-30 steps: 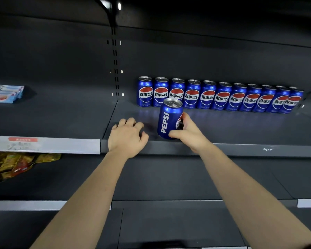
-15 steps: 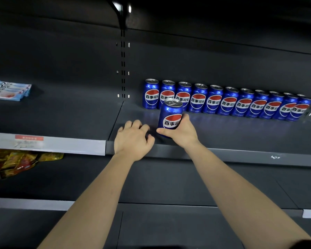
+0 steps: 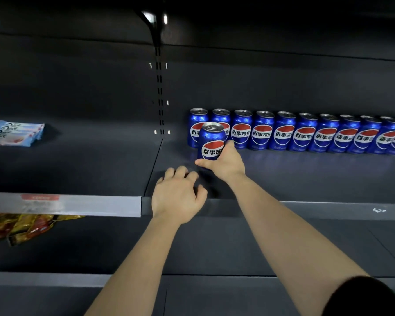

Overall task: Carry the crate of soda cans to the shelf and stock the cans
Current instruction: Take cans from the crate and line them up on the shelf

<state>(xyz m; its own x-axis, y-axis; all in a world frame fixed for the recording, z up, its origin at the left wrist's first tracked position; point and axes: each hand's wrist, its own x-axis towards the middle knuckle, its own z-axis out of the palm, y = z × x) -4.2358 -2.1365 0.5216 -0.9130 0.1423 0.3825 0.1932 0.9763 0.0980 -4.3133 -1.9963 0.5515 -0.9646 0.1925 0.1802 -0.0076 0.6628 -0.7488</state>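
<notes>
Dark metal shelf (image 3: 306,179) looks flat and smooth, with room before the row (image 3: 306,133) of blue cans along its back. One more can (image 3: 211,142) stands upright just before the row's left end; whether it rests on the shelf I cannot tell. Likely full: stiff, weighty, slick, best held round the middle. Right hand (image 3: 224,163) wraps its lower half; left hand (image 3: 178,197) rests loose and empty near the front edge.

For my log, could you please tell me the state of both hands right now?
Left hand: open, resting on the shelf, holding nothing.
Right hand: closed around a blue soda can.
</notes>
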